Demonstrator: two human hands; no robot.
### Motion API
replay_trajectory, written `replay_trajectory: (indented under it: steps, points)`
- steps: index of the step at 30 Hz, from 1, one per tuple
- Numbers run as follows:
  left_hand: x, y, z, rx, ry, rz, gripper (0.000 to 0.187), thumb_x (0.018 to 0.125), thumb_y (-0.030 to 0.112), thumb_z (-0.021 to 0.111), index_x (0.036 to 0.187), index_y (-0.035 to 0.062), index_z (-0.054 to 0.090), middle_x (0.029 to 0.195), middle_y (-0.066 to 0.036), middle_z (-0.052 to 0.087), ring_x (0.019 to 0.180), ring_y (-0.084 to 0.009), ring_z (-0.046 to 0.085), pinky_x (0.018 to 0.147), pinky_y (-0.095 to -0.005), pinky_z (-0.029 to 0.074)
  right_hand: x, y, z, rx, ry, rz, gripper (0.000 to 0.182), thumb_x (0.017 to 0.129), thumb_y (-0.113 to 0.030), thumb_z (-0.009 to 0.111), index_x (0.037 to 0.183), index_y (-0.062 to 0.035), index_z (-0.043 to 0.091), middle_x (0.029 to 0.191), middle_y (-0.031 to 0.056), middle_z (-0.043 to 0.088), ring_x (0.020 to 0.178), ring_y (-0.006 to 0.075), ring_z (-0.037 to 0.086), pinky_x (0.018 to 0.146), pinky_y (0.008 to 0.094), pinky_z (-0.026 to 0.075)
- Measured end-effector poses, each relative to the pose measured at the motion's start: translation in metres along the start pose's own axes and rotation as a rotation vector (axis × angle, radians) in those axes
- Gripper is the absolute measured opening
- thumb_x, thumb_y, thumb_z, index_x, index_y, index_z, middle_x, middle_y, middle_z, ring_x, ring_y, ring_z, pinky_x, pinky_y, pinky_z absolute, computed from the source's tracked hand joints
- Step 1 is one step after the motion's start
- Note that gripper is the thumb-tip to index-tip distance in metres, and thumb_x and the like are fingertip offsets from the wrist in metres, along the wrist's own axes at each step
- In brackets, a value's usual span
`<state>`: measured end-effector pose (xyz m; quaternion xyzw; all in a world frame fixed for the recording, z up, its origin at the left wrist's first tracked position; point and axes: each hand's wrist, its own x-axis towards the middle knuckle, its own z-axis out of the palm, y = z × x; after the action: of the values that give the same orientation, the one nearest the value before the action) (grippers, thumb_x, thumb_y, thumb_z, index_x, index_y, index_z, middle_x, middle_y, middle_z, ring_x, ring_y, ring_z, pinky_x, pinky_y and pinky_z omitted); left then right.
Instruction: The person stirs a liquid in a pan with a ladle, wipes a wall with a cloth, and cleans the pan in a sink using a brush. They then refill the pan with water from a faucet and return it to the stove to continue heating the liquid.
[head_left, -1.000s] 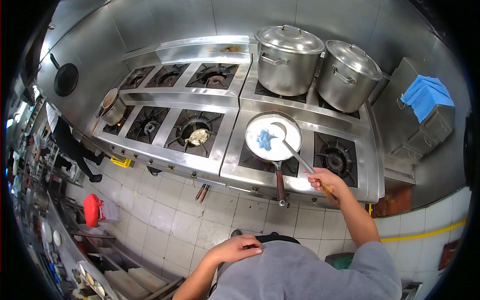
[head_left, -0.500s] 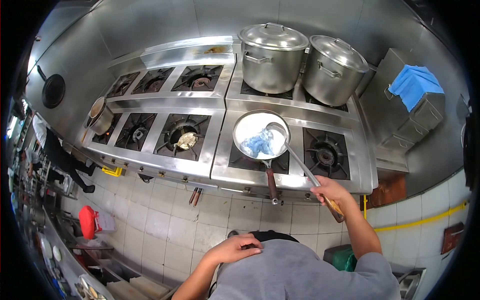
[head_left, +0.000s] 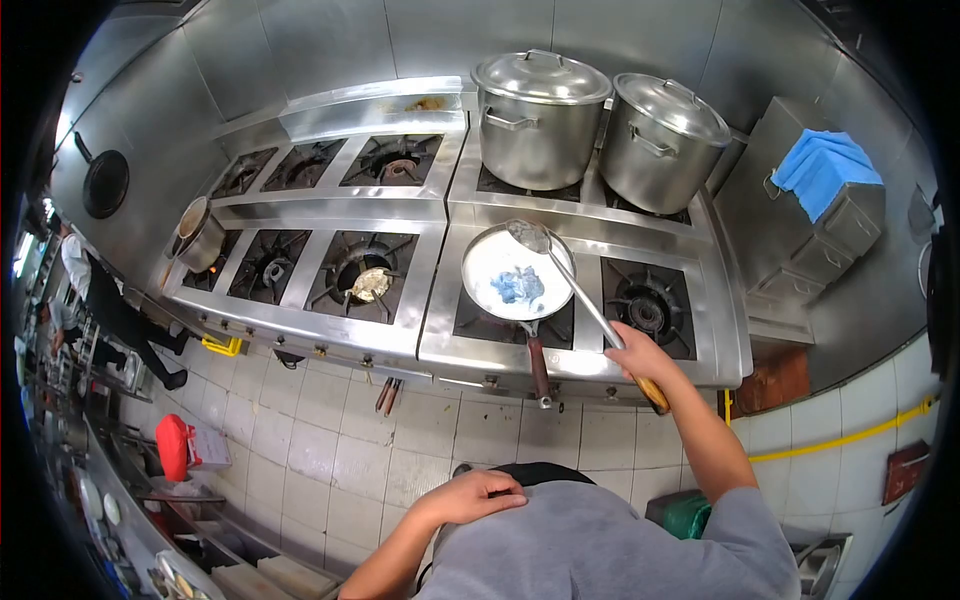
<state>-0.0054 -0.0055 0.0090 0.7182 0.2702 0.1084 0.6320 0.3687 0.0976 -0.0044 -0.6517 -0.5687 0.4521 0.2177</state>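
My right hand [head_left: 636, 354] is wrapped round the wooden handle of a long metal ladle [head_left: 590, 302]. Its round head sits at the far rim of a frying pan [head_left: 474, 284], over white contents with a blue patch [head_left: 517, 286] in the middle. The pan stands on a front burner, its brown handle [head_left: 539, 368] pointing toward me over the stove's edge. Against the front of my grey shirt rests my left hand [head_left: 472, 497], holding nothing, its fingers loosely bent and partly apart.
Two lidded stockpots [head_left: 540, 130] stand behind the pan. A small saucepan [head_left: 200, 235] sits at the stove's far left, and a pale crumpled lump [head_left: 371, 285] lies on another burner. A blue cloth [head_left: 825, 170] drapes over a metal cabinet at right. A person [head_left: 110, 300] stands far left.
The ladle head has moved from the pan's right side up to its far rim, my right hand shifting slightly left and away from me. The blue patch looks smaller. My left hand stays put.
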Motion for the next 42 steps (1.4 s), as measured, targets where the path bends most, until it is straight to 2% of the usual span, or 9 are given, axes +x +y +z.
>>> replay_trajectory:
  steps: [6,8,11,18,21,24,26,32,42]
  points:
    - [-0.004,-0.021,-0.002,0.122,-0.23,-0.043,0.024,0.094,0.027,0.059,0.098,0.0036,0.064,0.09,-0.01,0.063,0.086,-0.0229,0.06,0.076,-0.0314,0.047,0.072,0.031,-0.017,-0.21,0.042,-0.023,0.042,0.085,-0.013,0.062,0.124,-0.0046,0.048,0.072,0.0065,0.057,0.046,0.014,0.052,0.044,0.0309,0.045]
    - [-0.007,-0.004,0.005,0.041,0.074,0.15,0.027,0.096,0.027,0.058,0.09,0.0012,0.063,0.084,-0.01,0.062,0.082,-0.0224,0.06,0.076,-0.0308,0.047,0.083,0.041,-0.018,-0.139,-0.04,0.05,0.032,0.09,-0.017,0.06,0.119,-0.0072,0.049,0.068,0.0031,0.053,0.045,0.0131,0.05,0.042,0.0308,0.044]
    - [-0.01,-0.005,0.014,0.051,0.14,0.058,0.027,0.096,0.025,0.058,0.085,0.0004,0.061,0.081,-0.009,0.06,0.082,-0.0209,0.059,0.075,-0.03,0.046,0.086,0.043,-0.013,0.182,-0.223,0.317,0.028,0.093,-0.02,0.058,0.118,-0.0106,0.049,0.066,0.0009,0.049,0.045,0.0113,0.048,0.041,0.0301,0.043]
    - [-0.046,-0.032,-0.005,-0.041,-0.067,-0.048,0.031,0.097,0.026,0.055,0.08,0.0001,0.06,0.078,-0.005,0.057,0.076,-0.016,0.054,0.07,-0.0286,0.044,0.051,0.021,-0.001,0.525,-0.374,0.31,0.027,0.091,-0.017,0.06,0.115,-0.0104,0.051,0.065,-0.003,0.047,0.05,0.0082,0.047,0.045,0.0256,0.04]
    - [-0.065,-0.053,-0.01,-0.33,0.249,0.023,0.038,0.095,0.03,0.058,0.073,0.0002,0.06,0.073,-0.002,0.055,0.071,-0.0128,0.053,0.065,-0.0284,0.044,0.037,0.02,0.0,0.565,-0.345,0.304,0.033,0.088,-0.013,0.06,0.12,-0.0096,0.05,0.064,-0.0026,0.046,0.048,0.0087,0.046,0.045,0.0254,0.039]
    - [-0.077,-0.12,-0.014,-0.541,0.697,-0.363,0.039,0.095,0.029,0.058,0.067,0.001,0.059,0.068,-0.002,0.056,0.066,-0.0125,0.052,0.063,-0.0284,0.043,0.015,0.004,-0.002,0.519,-0.301,0.303,0.037,0.088,-0.009,0.058,0.123,-0.0081,0.048,0.064,-0.0016,0.046,0.046,0.0091,0.045,0.042,0.0252,0.038]
    - [-0.084,-0.186,-0.011,-0.155,0.918,-0.523,0.038,0.093,0.033,0.059,0.072,0.001,0.062,0.064,-0.003,0.056,0.062,-0.013,0.052,0.061,-0.0293,0.044,0.002,-0.002,-0.007,0.482,-0.275,0.302,0.037,0.088,-0.007,0.057,0.124,-0.0072,0.047,0.064,-0.0011,0.046,0.046,0.009,0.045,0.041,0.0249,0.038]
    - [-0.157,-0.366,0.064,-0.238,0.682,-1.017,0.039,0.087,0.041,0.063,0.086,0.0019,0.065,0.072,-0.008,0.063,0.054,-0.0191,0.057,0.049,-0.0343,0.046,-0.023,-0.004,-0.004,0.226,-0.258,0.201,0.041,0.086,-0.006,0.059,0.125,-0.0064,0.048,0.065,0.0014,0.05,0.045,0.0095,0.049,0.041,0.0267,0.041]
    - [-0.201,-0.378,0.116,-0.589,0.88,-1.085,0.035,0.09,0.034,0.059,0.096,0.0,0.063,0.08,-0.013,0.064,0.051,-0.0219,0.059,0.042,-0.0324,0.046,-0.069,-0.016,0.001,-0.131,-0.178,0.119,0.052,0.092,-0.02,0.06,0.14,-0.0141,0.04,0.067,0.0043,0.053,0.048,0.014,0.053,0.048,0.0306,0.048]
